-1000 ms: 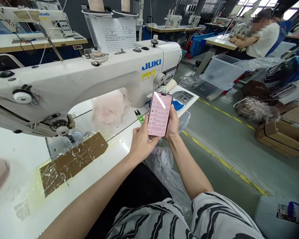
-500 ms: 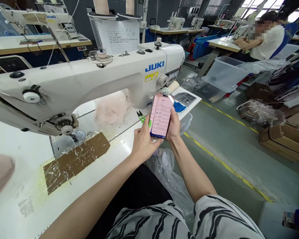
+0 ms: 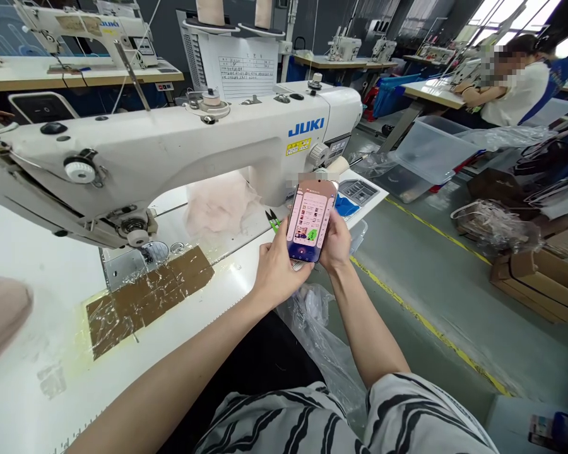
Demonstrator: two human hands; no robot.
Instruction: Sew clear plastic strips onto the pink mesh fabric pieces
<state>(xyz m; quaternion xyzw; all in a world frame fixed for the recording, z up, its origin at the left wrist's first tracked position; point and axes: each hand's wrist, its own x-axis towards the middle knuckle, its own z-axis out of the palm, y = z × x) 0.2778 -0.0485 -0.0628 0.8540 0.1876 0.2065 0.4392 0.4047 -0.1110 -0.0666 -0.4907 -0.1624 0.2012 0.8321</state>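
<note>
A smartphone (image 3: 311, 219) with a lit pinkish screen is held upright over the right end of the white sewing table (image 3: 38, 271). My left hand (image 3: 277, 268) wraps its lower left edge, thumb near the screen. My right hand (image 3: 337, 243) grips its right side from behind. Just beyond the phone stands a white JUKI sewing machine (image 3: 180, 145), with pale pink fabric (image 3: 220, 205) under its arm and green thread snips (image 3: 273, 220) beside it.
Brown taped patches (image 3: 146, 299) lie on the table by the needle plate. A clear plastic bag (image 3: 319, 337) hangs at the table edge. To the right are a grey floor with a yellow line (image 3: 426, 321), cardboard boxes (image 3: 534, 268), a clear bin (image 3: 428, 148) and a seated person (image 3: 508, 79).
The phone's screen has changed from a list to a grid of pictures. The view has shifted slightly; both hands still hold the phone in the same place.
</note>
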